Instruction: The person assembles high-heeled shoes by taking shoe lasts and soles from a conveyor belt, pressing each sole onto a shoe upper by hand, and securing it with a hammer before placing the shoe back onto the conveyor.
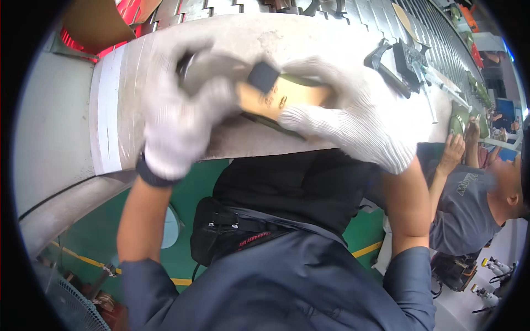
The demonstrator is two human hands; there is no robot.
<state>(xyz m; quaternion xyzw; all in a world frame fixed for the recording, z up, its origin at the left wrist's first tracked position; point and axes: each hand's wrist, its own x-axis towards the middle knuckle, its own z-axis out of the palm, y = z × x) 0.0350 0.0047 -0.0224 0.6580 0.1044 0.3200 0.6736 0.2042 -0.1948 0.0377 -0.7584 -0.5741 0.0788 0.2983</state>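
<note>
Both my hands wear white knitted gloves and hold one shoe above the near edge of the pale worktable (pixel 309 33). The shoe (pixel 303 95) has a tan insole with a small dark print, a dark rounded front part and a greenish edge. A small dark square piece (pixel 263 76) shows across its middle; I cannot tell whether it is attached. My left hand (pixel 185 107), smeared by motion, is closed round the dark front part, thumb toward the insole. At the other end my right hand (pixel 353 105) grips the shoe, with fingers on the far side and thumb on the near side.
Black handled tools (pixel 389 66) and a clear syringe-like tool (pixel 441 83) lie on the right. A slatted metal conveyor (pixel 381 14) runs behind. At the right, a co-worker (pixel 469 204) has hands near green shoes (pixel 458 118). A red crate (pixel 127 14) stands far left.
</note>
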